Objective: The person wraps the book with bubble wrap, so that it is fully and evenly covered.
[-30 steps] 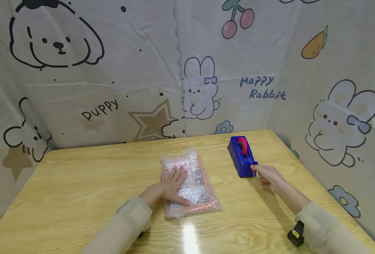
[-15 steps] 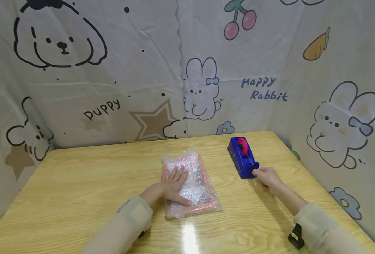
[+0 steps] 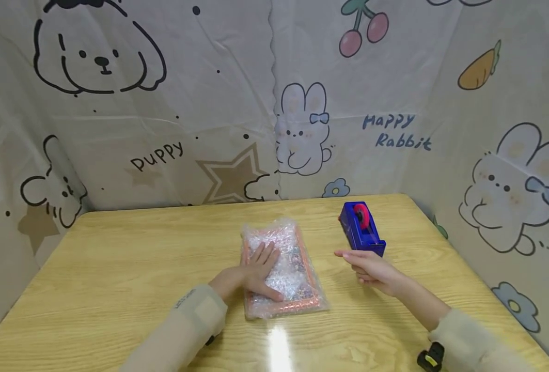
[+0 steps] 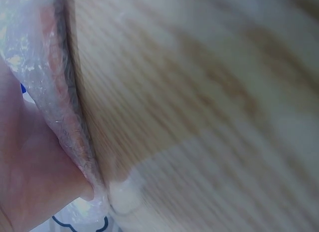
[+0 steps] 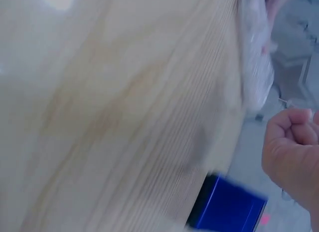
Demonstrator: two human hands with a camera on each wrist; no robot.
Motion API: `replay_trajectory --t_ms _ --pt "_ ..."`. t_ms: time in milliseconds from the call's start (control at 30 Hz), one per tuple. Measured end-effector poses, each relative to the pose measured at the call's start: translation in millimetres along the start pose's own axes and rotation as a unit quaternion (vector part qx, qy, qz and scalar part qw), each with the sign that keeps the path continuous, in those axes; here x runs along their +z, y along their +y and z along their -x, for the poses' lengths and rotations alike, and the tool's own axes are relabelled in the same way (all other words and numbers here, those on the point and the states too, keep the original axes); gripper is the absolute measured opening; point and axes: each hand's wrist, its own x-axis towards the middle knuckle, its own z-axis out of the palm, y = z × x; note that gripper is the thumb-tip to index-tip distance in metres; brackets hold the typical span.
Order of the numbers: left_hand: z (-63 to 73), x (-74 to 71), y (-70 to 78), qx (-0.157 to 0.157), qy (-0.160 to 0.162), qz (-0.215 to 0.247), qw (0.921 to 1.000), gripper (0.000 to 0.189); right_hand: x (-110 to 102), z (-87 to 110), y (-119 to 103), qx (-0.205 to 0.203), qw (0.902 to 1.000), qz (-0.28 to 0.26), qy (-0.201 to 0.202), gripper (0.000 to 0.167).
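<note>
A flat rectangular item with an orange-pink border, wrapped in bubble wrap point(image 3: 297, 274), lies on the table. On its left part my left hand point(image 3: 257, 275) rests with the fingers spread straight. To the right of the package my right hand point(image 3: 374, 268) is held above the table, thumb and index finger pinched together. A short strip of clear tape point(image 5: 297, 104) shows at those fingertips in the right wrist view. Just behind that hand stands a blue tape dispenser point(image 3: 361, 230) with a red-cored roll; the hand covers part of its front end.
The wooden table point(image 3: 153, 258) ends at a printed cloth backdrop point(image 3: 237, 77) at the back and on both sides. The dispenser stands near the back right corner.
My right hand has come away from the dispenser's cutting end and moved left toward the package, carrying the strip of tape. My left hand keeps its place on the package.
</note>
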Motion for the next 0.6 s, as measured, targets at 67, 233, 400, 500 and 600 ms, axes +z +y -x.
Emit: replay_trajectory --t_ms 67,233,400,500,600 --pt "0.8 -0.5 0.1 0.000 -0.001 0.002 1.0000 0.114 13.0 -4.4 -2.5 -0.011 0.9993 -0.015 -0.034 0.056" --pt "1.7 -0.6 0.4 -0.004 0.002 -0.001 1.0000 0.113 41.2 -17.4 -6.1 -0.013 0.9946 -0.032 -0.098 0.054" --pt "2.2 -0.9 0.4 -0.012 0.007 -0.010 0.9999 0.112 60.2 -34.8 -5.3 -0.014 0.9863 -0.055 -0.155 0.055" --pt "2.8 -0.5 1.5 -0.012 0.009 -0.008 0.9998 0.112 64.6 -44.7 -1.4 -0.001 0.9863 -0.072 -0.149 0.054" --pt "3.0 0.3 2.9 -0.009 0.016 -0.004 0.9998 0.112 65.8 -50.7 3.0 0.012 0.9893 -0.084 -0.119 0.052"
